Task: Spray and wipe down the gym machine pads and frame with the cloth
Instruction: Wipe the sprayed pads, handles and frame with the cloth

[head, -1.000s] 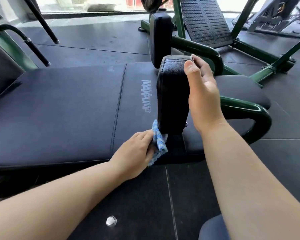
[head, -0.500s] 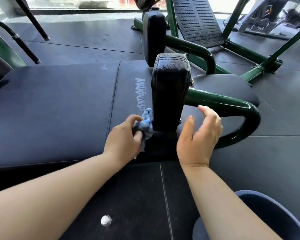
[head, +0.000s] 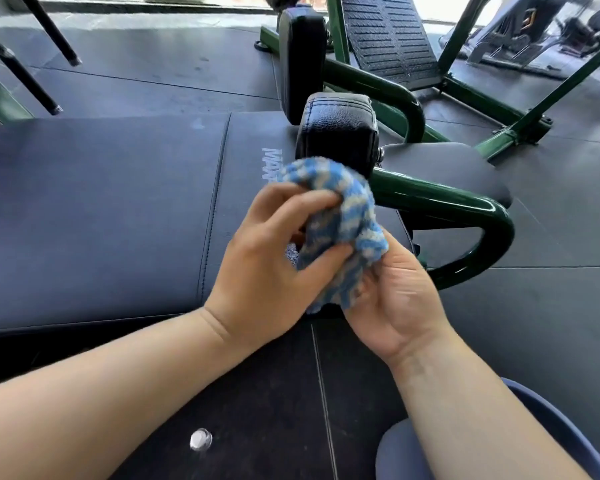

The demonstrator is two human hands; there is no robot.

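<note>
Left grip [head: 267, 268] and right grip [head: 392, 306] both clutch bunched blue-white fluffy cloth [head: 340, 220], clear of black upright leather pad [head: 340, 133] beyond; green tubular frame [head: 465, 209] likely not yet wiped.

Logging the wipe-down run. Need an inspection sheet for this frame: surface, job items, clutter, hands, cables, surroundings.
Surface: dark bench pad, stitched seam, white logo partly hidden behind the cloth.
Job's things: blue-and-white cloth bunched between the hands; near upright pad; far upright pad; green frame tube; no spray bottle seen.
Clutter: small white round object on the floor.
Grippers: left hand and right hand both hold the cloth.
Cables: nothing seen.
Surroundings: rubber floor tiles; ribbed footplate beyond the pads.
</note>
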